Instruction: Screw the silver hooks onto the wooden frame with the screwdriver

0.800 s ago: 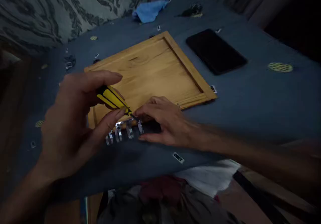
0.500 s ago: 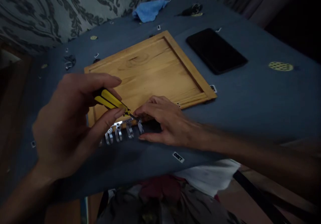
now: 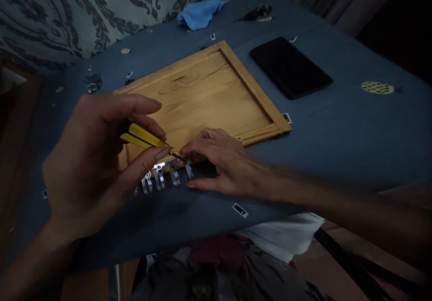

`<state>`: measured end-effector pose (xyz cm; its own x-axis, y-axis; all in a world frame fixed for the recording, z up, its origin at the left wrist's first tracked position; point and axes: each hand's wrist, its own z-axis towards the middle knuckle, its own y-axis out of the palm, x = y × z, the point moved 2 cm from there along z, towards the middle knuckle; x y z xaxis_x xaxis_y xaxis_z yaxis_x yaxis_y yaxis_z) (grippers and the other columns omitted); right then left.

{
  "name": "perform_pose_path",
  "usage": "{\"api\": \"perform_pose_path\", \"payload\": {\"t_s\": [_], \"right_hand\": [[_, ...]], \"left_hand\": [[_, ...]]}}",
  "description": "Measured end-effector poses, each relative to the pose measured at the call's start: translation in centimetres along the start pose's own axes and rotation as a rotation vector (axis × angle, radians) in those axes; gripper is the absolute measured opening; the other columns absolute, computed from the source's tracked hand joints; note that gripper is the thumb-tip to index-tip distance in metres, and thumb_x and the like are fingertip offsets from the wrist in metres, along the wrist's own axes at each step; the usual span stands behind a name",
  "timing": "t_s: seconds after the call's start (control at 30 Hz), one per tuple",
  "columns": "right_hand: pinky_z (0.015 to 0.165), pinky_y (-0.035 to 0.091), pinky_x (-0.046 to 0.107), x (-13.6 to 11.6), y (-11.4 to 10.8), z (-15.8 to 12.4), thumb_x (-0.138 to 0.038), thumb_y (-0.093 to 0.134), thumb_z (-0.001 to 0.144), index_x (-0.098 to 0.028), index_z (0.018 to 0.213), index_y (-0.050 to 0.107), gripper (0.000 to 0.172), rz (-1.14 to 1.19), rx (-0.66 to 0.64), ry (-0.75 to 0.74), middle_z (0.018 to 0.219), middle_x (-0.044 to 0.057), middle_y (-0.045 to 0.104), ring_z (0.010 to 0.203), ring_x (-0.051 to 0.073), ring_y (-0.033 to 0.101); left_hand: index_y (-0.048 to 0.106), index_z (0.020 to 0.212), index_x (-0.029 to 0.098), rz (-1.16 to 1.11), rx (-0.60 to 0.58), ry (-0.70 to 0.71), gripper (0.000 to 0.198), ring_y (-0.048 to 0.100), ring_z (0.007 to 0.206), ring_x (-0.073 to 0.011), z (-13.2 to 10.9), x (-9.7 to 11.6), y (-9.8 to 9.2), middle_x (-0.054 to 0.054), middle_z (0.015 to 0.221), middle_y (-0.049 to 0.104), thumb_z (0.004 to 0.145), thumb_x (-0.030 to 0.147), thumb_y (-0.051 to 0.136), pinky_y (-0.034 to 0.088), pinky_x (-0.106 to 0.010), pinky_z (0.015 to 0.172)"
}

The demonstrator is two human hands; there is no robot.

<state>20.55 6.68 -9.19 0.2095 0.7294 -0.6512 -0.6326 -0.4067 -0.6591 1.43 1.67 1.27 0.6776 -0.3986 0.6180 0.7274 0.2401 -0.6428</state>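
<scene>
Left hand (image 3: pixel 86 163): thumb and fingers pinched on yellow-black screwdriver (image 3: pixel 145 137), shaft angled down-right, tip at the rightmost hook of metal hook rail (image 3: pixel 160 168). Right hand (image 3: pixel 224 161): fingers bent, thumb just beside that hook; can't tell if it's gripping. Rail sits along the near edge of framed wooden panel (image 3: pixel 209 92), flat on blue tablecloth (image 3: pixel 354 130). Black phone (image 3: pixel 290 67) right of panel, blue cloth (image 3: pixel 200 14) beyond.

Beyond the obstructing right hand (image 3: pixel 224 162), room to pass opens over the board (image 3: pixel 209 92).
</scene>
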Motion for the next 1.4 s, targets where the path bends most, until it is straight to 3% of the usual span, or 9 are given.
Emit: {"api": "perform_pose_path", "payload": {"t_s": [0.13, 0.27, 0.43, 0.67, 0.9, 1.0, 1.1, 1.23, 1.4], "right_hand": [[0.085, 0.041, 0.037, 0.2, 0.1, -0.1, -0.047, 0.076, 0.091, -0.016, 0.123, 0.065, 0.045, 0.002, 0.017, -0.025, 0.103, 0.008, 0.069, 0.096, 0.024, 0.056], [0.085, 0.042, 0.037, 0.3, 0.2, 0.0, -0.045, 0.077, 0.09, -0.017, 0.12, 0.065, 0.043, 0.007, 0.024, -0.034, 0.103, 0.008, 0.07, 0.097, 0.025, 0.057], [0.086, 0.044, 0.037, 0.3, 0.2, 0.1, -0.04, 0.081, 0.086, -0.016, 0.118, 0.065, 0.042, 0.038, 0.018, -0.025, 0.101, 0.008, 0.071, 0.098, 0.025, 0.059], [0.086, 0.046, 0.037, 0.2, 0.2, 0.3, -0.041, 0.083, 0.083, -0.018, 0.116, 0.066, 0.043, 0.054, -0.013, 0.049, 0.103, 0.006, 0.07, 0.1, 0.025, 0.06], [0.084, 0.047, 0.038, 0.2, 0.1, 0.3, -0.039, 0.084, 0.083, -0.02, 0.116, 0.065, 0.043, 0.033, -0.002, 0.05, 0.104, 0.007, 0.071, 0.099, 0.025, 0.062], [0.084, 0.047, 0.038, 0.3, 0.2, 0.3, -0.039, 0.084, 0.082, -0.02, 0.115, 0.065, 0.043, 0.025, 0.013, 0.038, 0.105, 0.007, 0.071, 0.099, 0.025, 0.062], [0.085, 0.047, 0.037, 0.4, 0.3, 0.2, -0.04, 0.085, 0.082, -0.018, 0.117, 0.065, 0.045, 0.033, 0.02, 0.008, 0.104, 0.008, 0.071, 0.099, 0.025, 0.061], [0.085, 0.045, 0.038, 0.4, 0.3, 0.2, -0.042, 0.084, 0.083, -0.017, 0.117, 0.065, 0.046, 0.038, 0.011, 0.002, 0.102, 0.007, 0.071, 0.098, 0.025, 0.06], [0.085, 0.042, 0.037, 0.1, 0.1, 0.2, -0.042, 0.083, 0.084, -0.017, 0.118, 0.066, 0.045, 0.022, -0.002, 0.017, 0.101, 0.007, 0.069, 0.096, 0.025, 0.057]], "left_hand": [[0.07, 0.115, 0.025, -0.072, -0.04, 0.054, 0.033, 0.071, 0.089, -0.0185, 0.1, 0.0, 0.2, -0.001, 0.099, 0.07, 0.085, 0.022, 0.081, 0.061, -0.035, 0.085], [0.07, 0.12, 0.03, 0.015, -0.043, 0.127, 0.04, 0.071, 0.09, -0.0179, 0.3, -0.9, 0.3, 0.002, 0.1, 0.072, 0.083, 0.029, 0.084, 0.06, -0.03, 0.073], [0.068, 0.126, 0.032, 0.14, -0.04, 0.17, 0.042, 0.071, 0.087, -0.0187, 0.0, -1.4, -0.1, 0.0, 0.115, 0.072, 0.086, 0.029, 0.081, 0.059, -0.032, 0.074], [0.056, 0.138, 0.04, 0.095, -0.208, 0.209, 0.053, 0.074, 0.094, -0.0207, -0.2, -0.6, -0.4, 0.003, 0.107, 0.071, 0.092, 0.017, 0.07, 0.06, -0.036, 0.089], [0.053, 0.143, 0.039, 0.143, -0.237, 0.318, 0.059, 0.075, 0.089, -0.0258, 0.2, -0.8, -0.5, 0.0, 0.103, 0.073, 0.09, 0.023, 0.072, 0.062, -0.037, 0.074], [0.056, 0.142, 0.037, 0.174, -0.201, 0.314, 0.058, 0.075, 0.084, -0.0245, 0.0, -0.8, -0.4, 0.0, 0.1, 0.073, 0.089, 0.023, 0.074, 0.061, -0.035, 0.069], [0.058, 0.14, 0.037, 0.148, -0.165, 0.291, 0.057, 0.074, 0.089, -0.0238, -0.2, -0.9, -0.4, 0.0, 0.103, 0.073, 0.087, 0.023, 0.078, 0.061, -0.035, 0.077], [0.058, 0.14, 0.042, 0.104, -0.198, 0.252, 0.057, 0.075, 0.09, -0.0253, -0.1, -0.8, -0.6, 0.001, 0.105, 0.074, 0.088, 0.026, 0.076, 0.062, -0.039, 0.078], [0.073, 0.111, 0.038, 0.116, -0.29, 0.2, 0.03, 0.076, 0.088, -0.0258, 0.8, -0.7, -0.8, 0.001, 0.095, 0.076, 0.085, 0.024, 0.076, 0.064, -0.037, 0.073]]}}
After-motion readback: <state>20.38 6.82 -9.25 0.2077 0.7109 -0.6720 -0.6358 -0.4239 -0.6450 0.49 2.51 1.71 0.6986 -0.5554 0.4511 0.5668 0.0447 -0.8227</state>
